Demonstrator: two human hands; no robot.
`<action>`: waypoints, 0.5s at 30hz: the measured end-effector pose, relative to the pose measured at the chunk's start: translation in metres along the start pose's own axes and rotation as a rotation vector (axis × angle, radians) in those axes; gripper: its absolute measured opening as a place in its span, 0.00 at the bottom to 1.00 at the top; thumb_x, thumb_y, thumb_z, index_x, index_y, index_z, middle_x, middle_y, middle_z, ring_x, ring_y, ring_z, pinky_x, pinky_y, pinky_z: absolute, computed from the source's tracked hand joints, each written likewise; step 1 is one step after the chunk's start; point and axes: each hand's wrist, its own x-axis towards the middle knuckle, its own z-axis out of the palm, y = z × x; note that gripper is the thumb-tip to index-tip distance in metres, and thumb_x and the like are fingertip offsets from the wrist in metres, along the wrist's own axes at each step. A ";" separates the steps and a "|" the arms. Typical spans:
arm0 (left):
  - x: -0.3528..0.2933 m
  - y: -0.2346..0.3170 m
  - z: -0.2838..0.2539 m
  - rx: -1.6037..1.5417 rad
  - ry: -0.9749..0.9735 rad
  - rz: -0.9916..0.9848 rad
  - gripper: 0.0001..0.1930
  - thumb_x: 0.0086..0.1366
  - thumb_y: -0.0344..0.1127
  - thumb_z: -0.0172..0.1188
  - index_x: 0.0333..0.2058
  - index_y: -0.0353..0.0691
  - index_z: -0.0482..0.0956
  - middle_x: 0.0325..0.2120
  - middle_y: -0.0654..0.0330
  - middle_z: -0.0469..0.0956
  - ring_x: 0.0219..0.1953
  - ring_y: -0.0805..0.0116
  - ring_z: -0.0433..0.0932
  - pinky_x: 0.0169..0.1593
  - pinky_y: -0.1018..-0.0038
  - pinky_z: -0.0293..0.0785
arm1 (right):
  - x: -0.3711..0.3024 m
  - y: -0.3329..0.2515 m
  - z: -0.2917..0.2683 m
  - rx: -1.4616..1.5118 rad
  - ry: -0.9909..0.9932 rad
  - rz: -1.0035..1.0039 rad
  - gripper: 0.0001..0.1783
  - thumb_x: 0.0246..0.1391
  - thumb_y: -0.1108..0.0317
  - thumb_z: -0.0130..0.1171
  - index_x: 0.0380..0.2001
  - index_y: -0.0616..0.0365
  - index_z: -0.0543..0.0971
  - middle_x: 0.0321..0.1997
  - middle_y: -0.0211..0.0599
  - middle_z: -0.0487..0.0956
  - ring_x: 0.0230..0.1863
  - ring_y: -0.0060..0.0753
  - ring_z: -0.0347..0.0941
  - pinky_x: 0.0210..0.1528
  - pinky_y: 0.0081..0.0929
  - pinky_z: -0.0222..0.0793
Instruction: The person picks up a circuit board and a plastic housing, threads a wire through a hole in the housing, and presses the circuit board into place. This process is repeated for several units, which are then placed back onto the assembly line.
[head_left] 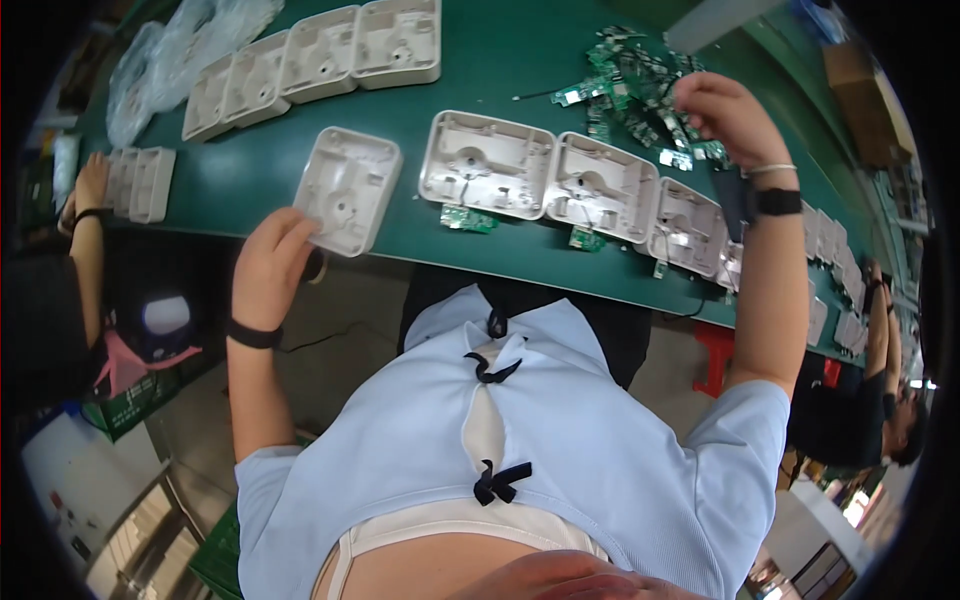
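My left hand (pixel 270 255) pinches the near left corner of a white plastic housing (pixel 343 200), a shallow open box with moulded posts inside. The housing is tilted slightly at the table's near edge. My right hand (pixel 728 118) is raised at the edge of a heap of green circuit boards (pixel 625 85), its fingers curled together; what they hold, if anything, is hidden. Between my hands runs a row of open housings, the first (pixel 487 165) and second (pixel 603 185) with a small circuit board (pixel 468 219) and another board (pixel 587 238) hanging on wires at their near sides.
More empty housings (pixel 320 60) line the far left, beside crumpled clear plastic bags (pixel 165 70). The green table (pixel 480 80) curves off right, where the row continues. Co-workers' arms show at the left (pixel 88 240) and right (pixel 880 320). A red stool (pixel 713 355) stands below.
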 end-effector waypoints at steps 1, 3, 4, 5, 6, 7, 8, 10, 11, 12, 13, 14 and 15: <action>-0.005 0.003 0.003 0.012 0.000 -0.014 0.21 0.53 0.22 0.69 0.48 0.39 0.81 0.49 0.50 0.77 0.51 0.48 0.78 0.52 0.61 0.76 | 0.000 0.002 -0.008 0.543 -0.060 -0.066 0.09 0.65 0.71 0.61 0.45 0.65 0.80 0.39 0.34 0.82 0.35 0.28 0.78 0.37 0.28 0.78; -0.012 0.012 0.015 -0.056 0.197 -0.107 0.31 0.51 0.27 0.75 0.56 0.39 0.76 0.56 0.46 0.72 0.56 0.45 0.75 0.58 0.59 0.74 | 0.003 -0.001 -0.009 1.088 -0.136 -0.127 0.10 0.69 0.72 0.57 0.48 0.68 0.78 0.40 0.32 0.79 0.35 0.24 0.77 0.37 0.25 0.77; -0.013 0.018 0.022 -0.093 0.299 -0.149 0.37 0.49 0.29 0.77 0.60 0.39 0.74 0.59 0.44 0.70 0.59 0.44 0.73 0.61 0.58 0.72 | 0.005 -0.006 -0.005 1.349 -0.214 -0.088 0.11 0.70 0.72 0.55 0.49 0.70 0.77 0.41 0.34 0.78 0.36 0.24 0.76 0.37 0.24 0.77; -0.013 0.025 0.029 -0.087 0.303 -0.155 0.37 0.49 0.29 0.77 0.60 0.39 0.74 0.59 0.44 0.70 0.59 0.44 0.73 0.61 0.58 0.72 | 0.006 -0.011 0.000 1.608 -0.294 -0.042 0.12 0.72 0.73 0.53 0.51 0.72 0.75 0.41 0.35 0.77 0.36 0.25 0.75 0.38 0.24 0.77; -0.011 0.033 0.035 -0.123 0.345 -0.214 0.43 0.48 0.31 0.79 0.63 0.38 0.69 0.61 0.43 0.67 0.61 0.43 0.71 0.63 0.57 0.70 | 0.007 -0.015 0.003 1.866 -0.371 0.012 0.13 0.73 0.73 0.51 0.52 0.73 0.73 0.41 0.36 0.76 0.36 0.26 0.75 0.38 0.24 0.77; -0.010 0.041 0.041 -0.160 0.387 -0.272 0.49 0.46 0.34 0.81 0.66 0.37 0.64 0.63 0.41 0.65 0.63 0.42 0.69 0.66 0.56 0.68 | 0.008 -0.018 0.005 1.866 -0.376 0.011 0.13 0.73 0.73 0.51 0.52 0.73 0.73 0.41 0.36 0.76 0.36 0.26 0.75 0.38 0.24 0.77; -0.010 0.047 0.046 -0.204 0.426 -0.330 0.56 0.44 0.36 0.83 0.70 0.36 0.59 0.65 0.40 0.62 0.65 0.41 0.66 0.68 0.55 0.66 | 0.005 -0.022 0.005 1.980 -0.447 -0.010 0.12 0.73 0.73 0.51 0.53 0.73 0.73 0.41 0.36 0.76 0.37 0.27 0.75 0.39 0.24 0.77; -0.008 0.048 0.056 -0.266 0.422 -0.395 0.58 0.44 0.37 0.84 0.71 0.35 0.56 0.64 0.41 0.63 0.65 0.43 0.67 0.68 0.55 0.66 | -0.002 -0.029 0.007 2.206 -0.591 -0.060 0.12 0.73 0.73 0.50 0.53 0.71 0.73 0.40 0.36 0.75 0.40 0.28 0.75 0.41 0.25 0.77; -0.006 0.048 0.061 -0.321 0.418 -0.460 0.61 0.43 0.37 0.84 0.71 0.33 0.53 0.64 0.42 0.63 0.65 0.45 0.67 0.68 0.56 0.66 | -0.005 -0.034 0.011 2.205 -0.588 -0.061 0.12 0.73 0.73 0.50 0.53 0.71 0.73 0.40 0.36 0.75 0.40 0.28 0.75 0.41 0.25 0.77; -0.004 0.049 0.063 -0.377 0.414 -0.522 0.63 0.43 0.37 0.85 0.72 0.32 0.50 0.64 0.43 0.64 0.65 0.46 0.68 0.68 0.56 0.66 | -0.009 -0.039 0.017 2.163 -0.568 -0.163 0.12 0.73 0.74 0.50 0.53 0.71 0.73 0.40 0.36 0.75 0.40 0.28 0.75 0.42 0.25 0.77; -0.002 0.050 0.064 -0.382 0.413 -0.516 0.63 0.43 0.37 0.85 0.72 0.32 0.50 0.64 0.43 0.64 0.65 0.46 0.68 0.68 0.56 0.66 | -0.014 -0.046 0.025 2.118 -0.543 -0.265 0.12 0.73 0.74 0.51 0.53 0.70 0.73 0.41 0.36 0.75 0.41 0.29 0.75 0.42 0.25 0.77; -0.001 0.053 0.063 -0.456 0.430 -0.544 0.62 0.43 0.37 0.84 0.72 0.33 0.51 0.63 0.44 0.64 0.65 0.49 0.68 0.68 0.57 0.67 | -0.014 -0.051 0.035 2.074 -0.536 -0.360 0.12 0.73 0.74 0.51 0.53 0.70 0.74 0.41 0.36 0.76 0.42 0.29 0.75 0.43 0.25 0.77; -0.001 0.056 0.061 -0.530 0.448 -0.571 0.61 0.43 0.36 0.84 0.71 0.33 0.53 0.63 0.45 0.64 0.64 0.51 0.69 0.67 0.58 0.67 | -0.015 -0.056 0.045 2.077 -0.547 -0.360 0.12 0.73 0.74 0.51 0.53 0.70 0.74 0.41 0.36 0.76 0.42 0.29 0.75 0.43 0.25 0.77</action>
